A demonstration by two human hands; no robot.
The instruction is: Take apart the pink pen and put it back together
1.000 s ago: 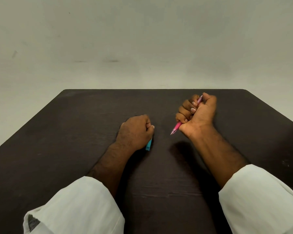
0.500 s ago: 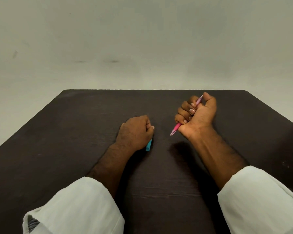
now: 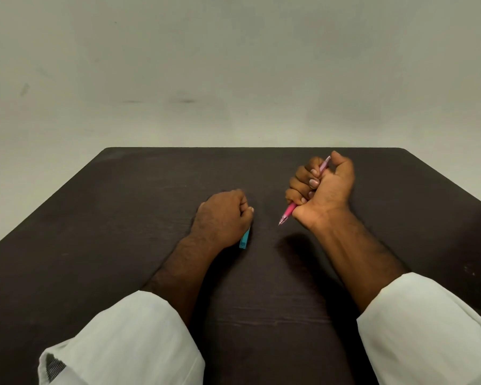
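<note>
- head view: my right hand (image 3: 324,190) is raised a little off the table (image 3: 122,218), fingers wrapped tight round the pink pen (image 3: 289,211). its tip pokes out below my fist toward the middle of the table, and its paler top end shows up by my thumb.
- head view: my left hand (image 3: 222,218) rests knuckles-up on the table, fingers curled. the short end of a teal stick (image 3: 244,240) shows from under its near edge, so i judge it is held in that fist. most of it is hidden and i cannot tell what it is.
- head view: my hands are apart, with bare table between them.
- head view: the pink pen looks whole from tip to top, and i see no loose pink parts on the table. i judge the taking apart is not yet begun, so unscrewing, pulling out the insides and refitting them all seem left to do.
- head view: my left hand would need to drop the teal stick to help twist the barrel.
</note>
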